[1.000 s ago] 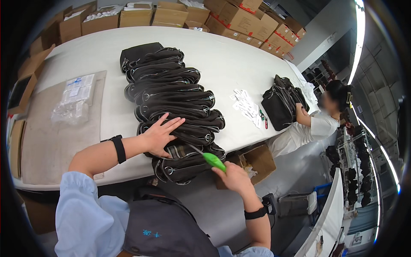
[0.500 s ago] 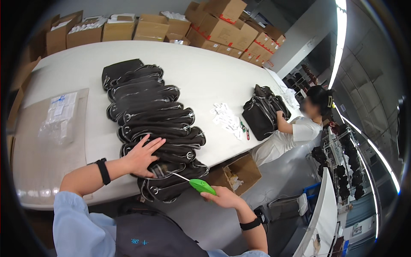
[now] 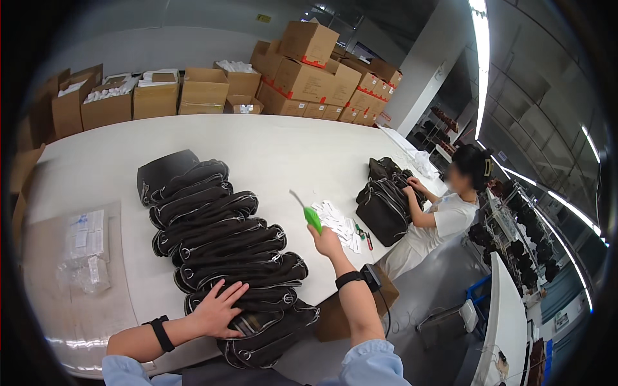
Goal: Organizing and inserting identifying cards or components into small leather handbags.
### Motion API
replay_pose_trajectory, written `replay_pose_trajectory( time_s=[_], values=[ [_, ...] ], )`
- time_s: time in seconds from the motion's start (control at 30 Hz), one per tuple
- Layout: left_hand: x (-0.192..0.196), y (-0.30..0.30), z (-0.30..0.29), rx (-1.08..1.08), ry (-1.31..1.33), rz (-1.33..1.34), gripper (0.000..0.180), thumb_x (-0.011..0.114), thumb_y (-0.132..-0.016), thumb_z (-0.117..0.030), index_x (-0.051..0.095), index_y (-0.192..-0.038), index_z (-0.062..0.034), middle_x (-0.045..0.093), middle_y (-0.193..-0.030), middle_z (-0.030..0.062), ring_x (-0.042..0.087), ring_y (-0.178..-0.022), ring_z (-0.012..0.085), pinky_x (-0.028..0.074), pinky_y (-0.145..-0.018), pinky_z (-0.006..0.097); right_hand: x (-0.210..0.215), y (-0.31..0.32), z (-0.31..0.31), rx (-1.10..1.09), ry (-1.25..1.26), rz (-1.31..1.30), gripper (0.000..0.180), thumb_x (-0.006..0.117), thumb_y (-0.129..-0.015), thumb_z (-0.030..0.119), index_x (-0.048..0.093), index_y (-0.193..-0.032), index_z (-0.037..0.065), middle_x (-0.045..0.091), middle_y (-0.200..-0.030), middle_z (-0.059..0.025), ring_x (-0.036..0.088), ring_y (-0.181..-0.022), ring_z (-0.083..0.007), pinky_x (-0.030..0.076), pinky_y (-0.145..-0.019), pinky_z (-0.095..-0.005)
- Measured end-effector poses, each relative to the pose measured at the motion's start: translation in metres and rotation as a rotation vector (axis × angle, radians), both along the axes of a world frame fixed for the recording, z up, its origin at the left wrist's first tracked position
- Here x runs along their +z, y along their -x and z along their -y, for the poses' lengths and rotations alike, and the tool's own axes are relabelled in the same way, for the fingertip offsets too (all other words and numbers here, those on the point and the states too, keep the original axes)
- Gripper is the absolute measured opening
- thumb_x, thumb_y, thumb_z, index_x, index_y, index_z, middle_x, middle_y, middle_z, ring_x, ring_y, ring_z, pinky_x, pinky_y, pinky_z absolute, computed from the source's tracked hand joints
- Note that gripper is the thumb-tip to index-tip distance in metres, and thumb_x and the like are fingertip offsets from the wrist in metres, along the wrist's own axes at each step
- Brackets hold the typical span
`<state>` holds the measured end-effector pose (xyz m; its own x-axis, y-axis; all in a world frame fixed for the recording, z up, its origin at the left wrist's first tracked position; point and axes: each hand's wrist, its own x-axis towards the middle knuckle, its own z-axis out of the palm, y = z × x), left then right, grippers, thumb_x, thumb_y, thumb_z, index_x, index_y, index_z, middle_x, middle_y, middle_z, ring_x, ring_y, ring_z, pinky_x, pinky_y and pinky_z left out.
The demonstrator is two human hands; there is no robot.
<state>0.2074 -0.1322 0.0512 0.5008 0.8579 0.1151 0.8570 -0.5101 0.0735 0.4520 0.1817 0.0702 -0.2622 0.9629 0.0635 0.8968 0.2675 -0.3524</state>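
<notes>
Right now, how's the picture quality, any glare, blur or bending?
Head view: strong fisheye, the table edge bows and the corners go black; ceiling lights blow out white; glare on the plastic sheet; the green tool in the right hand looks slightly soft.

Dark brown handbags (image 3: pixel 219 244) lie overlapped in a long row down the white table (image 3: pixel 283 148), metal rings showing, left hand (image 3: pixel 217 312) flat on the near ones. Right hand (image 3: pixel 326 242) lifts a green-handled tool (image 3: pixel 309 214), blade angled up-left.

row of bags (image 3: pixel 222 238) on table (image 3: pixel 290 148), boxes (image 3: pixel 206 87) seemingly behind
</notes>
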Motion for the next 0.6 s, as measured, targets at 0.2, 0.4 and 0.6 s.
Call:
replay_pose_trajectory(
  time_s=[0.2,0.4,0.6],
  values=[
    [-0.001,0.002,-0.005,-0.012,0.041,0.056,0.059,0.062,-0.075,-0.059,0.071,-0.105,-0.0091,0.023,-0.153,0.0196,0.019,-0.143,0.0289,0.013,-0.115,0.052,0.042,0.013,0.018,0.035,-0.099,-0.259,0.058,0.051,-0.093,0.052,0.06,-0.086,-0.005,0.065,-0.074,-0.0195,0.063,-0.068,-0.0365,0.048,-0.065,-0.0446],
    [0.001,-0.012,-0.005,0.06,-0.024,0.268,0.04,0.069,-0.075,-0.045,0.073,-0.092,-0.0083,0.038,-0.144,0.0204,0.028,-0.138,0.0323,0.015,-0.114,0.056,0.014,-0.095,0.126,0.197,0.406,-0.228,0.051,0.056,-0.091,0.048,0.062,-0.095,-0.002,0.065,-0.085,-0.0184,0.063,-0.082,-0.0277,0.048,-0.075,-0.0357],
    [-0.008,-0.083,0.024,-0.188,0.211,0.539,0.03,0.07,-0.075,-0.018,0.058,-0.101,-0.0114,0.055,-0.124,0.01,0.048,-0.121,0.026,0.037,-0.101,0.042,0.0,-0.157,0.24,0.151,0.452,-0.408,0.038,0.056,-0.095,0.038,0.058,-0.098,0.0,0.06,-0.084,-0.0151,0.058,-0.08,-0.0249,0.046,-0.075,-0.0349]
  ],
)
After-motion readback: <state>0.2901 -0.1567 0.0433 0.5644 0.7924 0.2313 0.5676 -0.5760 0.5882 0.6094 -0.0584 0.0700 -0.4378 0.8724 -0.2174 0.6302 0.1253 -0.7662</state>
